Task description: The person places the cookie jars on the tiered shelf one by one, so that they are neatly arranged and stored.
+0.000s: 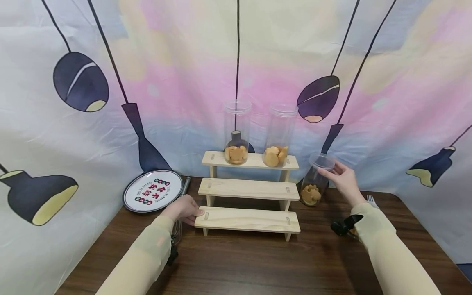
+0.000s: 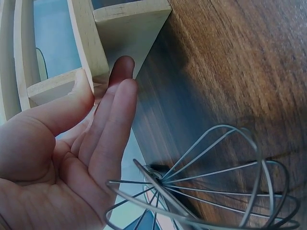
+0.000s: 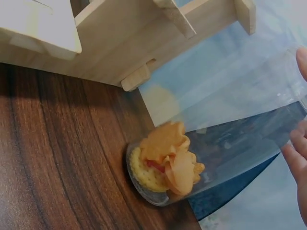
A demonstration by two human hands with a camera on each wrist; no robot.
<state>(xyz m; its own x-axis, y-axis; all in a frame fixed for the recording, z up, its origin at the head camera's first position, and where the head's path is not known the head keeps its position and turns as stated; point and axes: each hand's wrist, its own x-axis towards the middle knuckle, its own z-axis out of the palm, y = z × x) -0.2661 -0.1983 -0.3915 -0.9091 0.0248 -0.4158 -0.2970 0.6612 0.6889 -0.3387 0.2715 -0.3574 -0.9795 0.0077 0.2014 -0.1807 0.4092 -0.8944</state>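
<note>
My right hand (image 1: 344, 180) holds a clear plastic jar (image 1: 313, 191) by its upper end, to the right of a three-step wooden display stand (image 1: 247, 219). Orange-brown and yellow crackers (image 3: 168, 160) lie in the bottom of that jar, which leans a little with its base at the tabletop. At the stand's lowest step, my left hand (image 1: 183, 208) pinches the left end, thumb on one face and fingers under it. On the top step stand two more clear jars, a left one (image 1: 236, 155) and a right one (image 1: 275, 156), each with crackers at the bottom.
A wire whisk (image 2: 216, 184) lies beside my left hand. Behind it, a round white plate (image 1: 153, 190) with red characters leans against the cloth backdrop (image 1: 199, 61). A fork (image 1: 371, 200) shows past my right wrist, and that wrist partly covers another object on the brown table (image 1: 258, 266).
</note>
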